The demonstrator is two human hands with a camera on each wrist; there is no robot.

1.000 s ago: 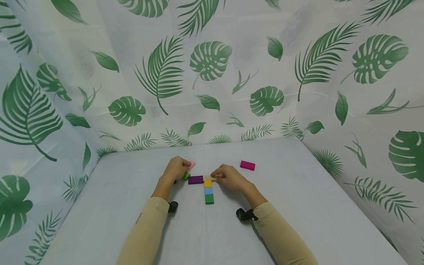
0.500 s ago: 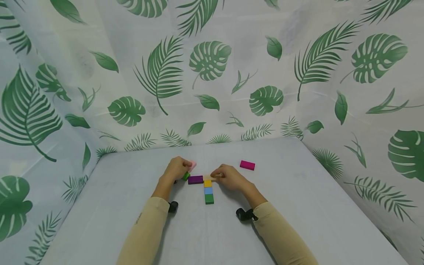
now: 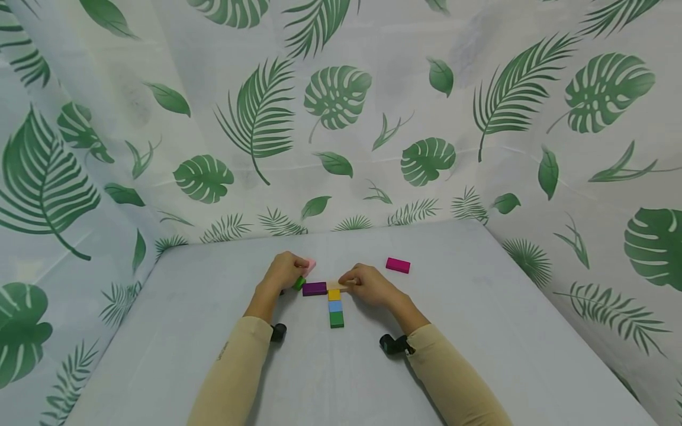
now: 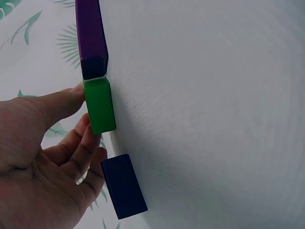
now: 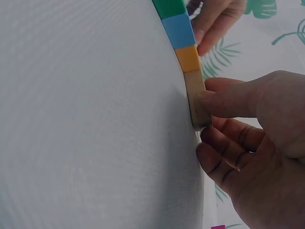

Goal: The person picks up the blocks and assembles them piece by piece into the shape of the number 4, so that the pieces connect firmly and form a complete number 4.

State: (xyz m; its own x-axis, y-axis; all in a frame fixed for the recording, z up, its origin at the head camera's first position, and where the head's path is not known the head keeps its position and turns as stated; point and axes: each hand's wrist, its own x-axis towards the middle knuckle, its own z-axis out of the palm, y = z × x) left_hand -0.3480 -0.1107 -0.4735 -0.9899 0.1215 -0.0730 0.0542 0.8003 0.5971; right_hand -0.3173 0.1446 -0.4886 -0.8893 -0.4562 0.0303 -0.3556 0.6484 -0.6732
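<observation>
My left hand (image 3: 283, 271) pinches a pink block (image 3: 310, 265), which slants away from a small bright green block (image 4: 99, 105). The thumb is close against the green block, whose end meets a purple block (image 3: 314, 289). My right hand (image 3: 370, 285) holds a bare wooden block (image 5: 197, 98) by its outer end, thumb on the near side. The wooden block continues the row from the purple one. From it a line of yellow (image 3: 334, 295), light blue (image 3: 335, 306) and dark green (image 3: 337, 320) blocks runs toward me. The pink block is hidden in the left wrist view.
A magenta block (image 3: 398, 265) lies apart at the back right of the white table (image 3: 479, 331). Close to the left hand is a dark blue block (image 4: 124, 186), mostly covered by the wrist in the head view. Leaf-printed cloth (image 3: 341, 171) hangs behind.
The pink block's visible end has shifted very slightly to the right since the earliest frame. Both hands stay almost in place, and the other blocks look unmoved.
</observation>
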